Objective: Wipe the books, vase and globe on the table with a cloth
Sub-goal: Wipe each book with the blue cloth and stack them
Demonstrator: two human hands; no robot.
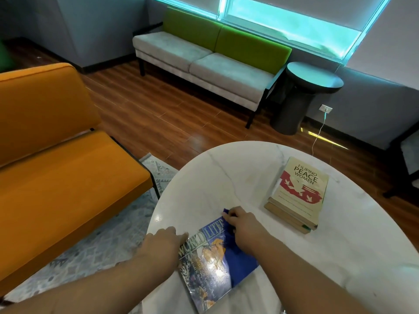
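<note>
Gripping the blue cloth (240, 264) with curled fingers, the right hand (243, 227) presses it onto the glossy book's (208, 275) far right corner. The left hand (163, 242) rests flat-fingered on that book's left edge. The book's long axis runs back toward the person, so the next strokes likely pull nearward. A book stack (299, 196) sits beyond its right side, nearer the right hand.

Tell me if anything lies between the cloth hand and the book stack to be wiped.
Nothing visible does. The right hand holds the blue cloth on the World Literature book; only bare table lies between it and the stack. The left hand rests on that book's left edge, off the path.
</note>
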